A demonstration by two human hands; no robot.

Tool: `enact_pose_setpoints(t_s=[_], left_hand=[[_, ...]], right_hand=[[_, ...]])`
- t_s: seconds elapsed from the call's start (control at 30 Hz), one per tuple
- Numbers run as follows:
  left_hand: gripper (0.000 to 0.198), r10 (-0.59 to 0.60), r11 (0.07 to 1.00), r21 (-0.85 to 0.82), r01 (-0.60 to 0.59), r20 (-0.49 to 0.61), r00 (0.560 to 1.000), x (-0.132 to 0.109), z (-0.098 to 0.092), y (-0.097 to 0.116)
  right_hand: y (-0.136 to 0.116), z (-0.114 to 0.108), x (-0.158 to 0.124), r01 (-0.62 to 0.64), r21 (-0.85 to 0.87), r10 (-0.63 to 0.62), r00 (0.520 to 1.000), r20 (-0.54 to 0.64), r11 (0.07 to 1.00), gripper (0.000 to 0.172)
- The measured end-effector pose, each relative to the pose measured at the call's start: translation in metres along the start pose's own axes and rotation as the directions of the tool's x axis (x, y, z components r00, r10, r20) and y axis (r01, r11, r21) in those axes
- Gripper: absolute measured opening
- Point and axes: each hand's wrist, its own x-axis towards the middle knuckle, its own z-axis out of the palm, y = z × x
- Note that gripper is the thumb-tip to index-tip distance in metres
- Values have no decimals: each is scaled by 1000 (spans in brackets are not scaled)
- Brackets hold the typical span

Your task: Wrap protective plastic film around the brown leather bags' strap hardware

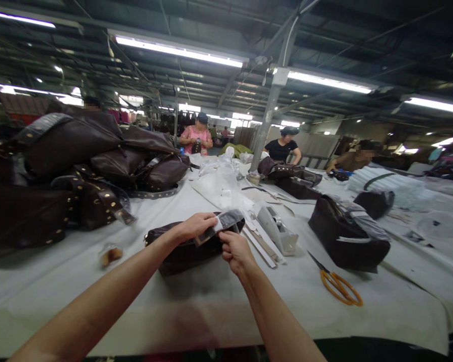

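Note:
A dark brown leather bag (184, 254) lies on the white table (196, 311) in front of me. Above it I hold a small clear plastic packet with something dark inside (226, 220). My left hand (196, 226) is closed on the packet's left side, thumb and fingers pinching it. My right hand (234, 250) is curled shut on the packet's lower edge, just over the bag's right end.
A heap of brown studded bags (71, 171) fills the left. A white tape dispenser (277, 229), orange-handled scissors (337, 284) and a black bag (347, 234) lie to the right. Plastic sheets (222, 186) sit further back. Three people work at the far side.

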Motion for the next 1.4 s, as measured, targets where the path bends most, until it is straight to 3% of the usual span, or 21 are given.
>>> enact_pose_setpoints(t_s=[0.23,0.4,0.53,0.67,0.83,0.93,1.07,1.17,1.23,1.3,1.4], left_hand=[[32,-16,1000,-2,15,-10,1000,-2,0,2],[34,-36,999,-14,36,5,999,-3,-2,4],[32,-23,1000,-15,24,23,999,-7,0,8],[28,-16,1000,-17,17,12,1000,-14,2,12],[29,-37,998,-57,33,-72,997,-15,2,12],[39,-73,996,-55,66,-137,988,-10,-5,16],[42,-56,994,88,72,-168,984,-25,-25,33],[51,81,919,394,-1,-187,979,-63,-37,41],[60,145,838,545,24,-266,953,-93,-40,34],[68,135,811,574,115,-375,917,-121,-38,17],[69,24,888,406,216,-510,860,-147,-31,-16]], right_hand=[[-1,1,-13,-93,249,68,992,107,964,21],[-1,-3,-9,-299,449,183,941,284,842,16],[0,-8,-7,-498,497,231,832,504,710,29],[8,-14,1,-601,523,184,744,642,605,38],[20,-17,20,-804,494,-31,514,857,331,43],[19,-16,27,-826,460,-27,478,878,326,40],[11,-14,28,-770,493,25,549,836,404,32],[3,-10,17,-690,528,97,648,755,495,26],[-2,-11,3,-603,528,144,729,669,598,21],[-6,-19,-13,-468,463,164,814,557,753,19],[-12,-50,-22,-75,183,14,950,311,980,43]])
